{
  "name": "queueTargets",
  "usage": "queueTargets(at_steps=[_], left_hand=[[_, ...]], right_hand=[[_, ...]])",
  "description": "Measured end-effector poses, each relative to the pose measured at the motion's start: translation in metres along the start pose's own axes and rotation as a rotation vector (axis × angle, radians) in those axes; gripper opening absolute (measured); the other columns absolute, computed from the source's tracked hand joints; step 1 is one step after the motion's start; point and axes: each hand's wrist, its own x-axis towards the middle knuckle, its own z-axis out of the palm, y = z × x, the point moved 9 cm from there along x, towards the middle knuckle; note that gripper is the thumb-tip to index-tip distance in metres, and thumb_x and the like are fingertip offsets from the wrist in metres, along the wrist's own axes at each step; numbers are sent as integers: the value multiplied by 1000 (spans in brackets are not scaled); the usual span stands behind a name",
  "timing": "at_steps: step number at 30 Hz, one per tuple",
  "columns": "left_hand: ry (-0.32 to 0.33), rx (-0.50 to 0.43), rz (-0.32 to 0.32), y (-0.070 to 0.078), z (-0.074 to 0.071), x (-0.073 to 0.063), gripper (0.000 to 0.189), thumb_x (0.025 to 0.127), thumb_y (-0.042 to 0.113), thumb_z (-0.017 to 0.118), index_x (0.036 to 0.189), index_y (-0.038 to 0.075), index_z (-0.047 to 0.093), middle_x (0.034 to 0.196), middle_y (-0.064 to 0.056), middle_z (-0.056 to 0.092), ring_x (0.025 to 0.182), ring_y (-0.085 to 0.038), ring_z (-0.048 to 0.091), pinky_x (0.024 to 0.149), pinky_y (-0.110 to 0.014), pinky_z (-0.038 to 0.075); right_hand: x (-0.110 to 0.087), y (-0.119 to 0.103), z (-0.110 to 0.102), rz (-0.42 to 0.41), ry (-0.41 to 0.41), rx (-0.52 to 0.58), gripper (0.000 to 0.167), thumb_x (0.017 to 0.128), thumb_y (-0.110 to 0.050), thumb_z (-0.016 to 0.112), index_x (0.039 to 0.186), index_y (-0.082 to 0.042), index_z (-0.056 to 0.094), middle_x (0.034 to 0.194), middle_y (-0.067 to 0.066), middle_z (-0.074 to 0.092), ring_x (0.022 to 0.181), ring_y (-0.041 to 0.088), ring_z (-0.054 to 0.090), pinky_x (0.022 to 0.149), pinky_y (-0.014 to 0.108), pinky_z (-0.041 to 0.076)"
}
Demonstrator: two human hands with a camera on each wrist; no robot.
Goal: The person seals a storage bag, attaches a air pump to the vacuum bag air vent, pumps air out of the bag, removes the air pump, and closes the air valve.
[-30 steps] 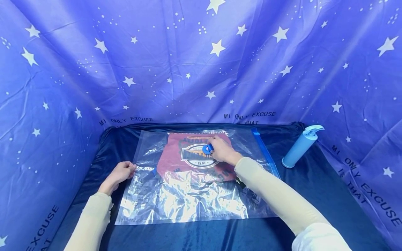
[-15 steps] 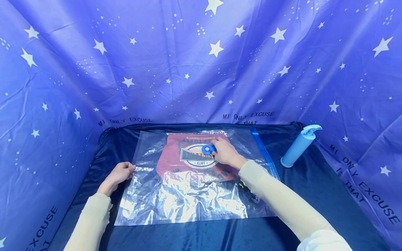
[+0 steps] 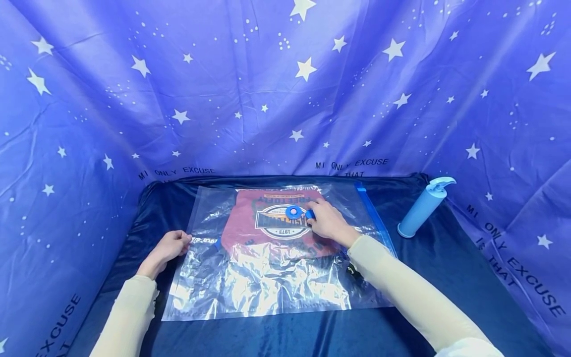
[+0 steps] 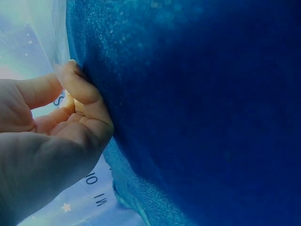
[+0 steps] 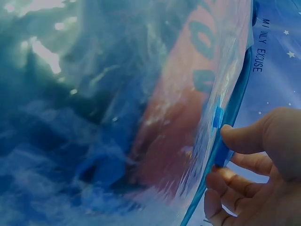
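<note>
Clear plastic bag (image 3: 281, 287) spread flat on dark blue cloth (image 3: 267, 339)

The left hand (image 3: 168, 246) is nearly closed, thumb and forefinger pinching the bag's left edge, the other fingers curled toward the palm. The right hand (image 3: 329, 221) is partly closed above the bag, thumb and finger nipping a small blue tab (image 3: 310, 214), just beside a round blue valve (image 3: 293, 212).

A red printed fabric (image 3: 243, 220) shows through the plastic, whose near half glares brightly. A blue strip (image 3: 378, 214) edges the right side; beyond it, apart, is a light-blue pump (image 3: 421, 212). Purple-blue curtains (image 3: 241, 64) printed with white stars and black lettering surround the covered surface.
</note>
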Motion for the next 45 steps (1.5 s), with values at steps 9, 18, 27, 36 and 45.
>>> queueTargets(at_steps=[9, 18, 27, 36, 45], left_hand=[[-6, -9, -5, -1, 1, -1, 27, 112, 8, 48, 87, 0, 54, 81, -5, 57, 73, -16, 53, 66, -27, 47], [-2, -7, 2, -1, 2, -2, 28, 112, 7, 47, 86, 0, 54, 80, -4, 56, 72, -16, 53, 65, -26, 46], [-9, -30, 0, -3, 4, 0, 28, 111, 6, 48, 85, 1, 54, 80, -4, 56, 72, -15, 53, 65, -26, 47], [-2, -15, 11, 2, 2, 0, 28, 111, 7, 49, 84, 0, 54, 79, -4, 56, 72, -15, 53, 65, -26, 47], [5, -13, 22, 2, 0, 0, 28, 111, 7, 50, 84, 1, 54, 78, -3, 56, 71, -14, 53, 65, -26, 47]], right_hand=[[-6, 7, 2, 11, -2, -6, 51, 98, -13, 73, 145, 1, 58, 133, 22, 61, 121, 41, 61, 102, 58, 50], [-12, 8, -4, 13, 2, -19, 44, 98, -15, 75, 138, 0, 63, 125, 20, 62, 113, 39, 63, 95, 56, 53], [-22, 18, -7, 18, 29, -26, 35, 96, -15, 77, 127, -2, 67, 114, 18, 63, 104, 37, 63, 88, 55, 55], [-32, 29, -13, 56, 30, -31, 44, 98, -16, 74, 137, 1, 63, 126, 23, 62, 116, 43, 62, 96, 60, 52], [-41, 39, -17, 71, 57, -15, 41, 98, -16, 75, 134, 0, 65, 128, 22, 62, 119, 44, 61, 93, 61, 53]])
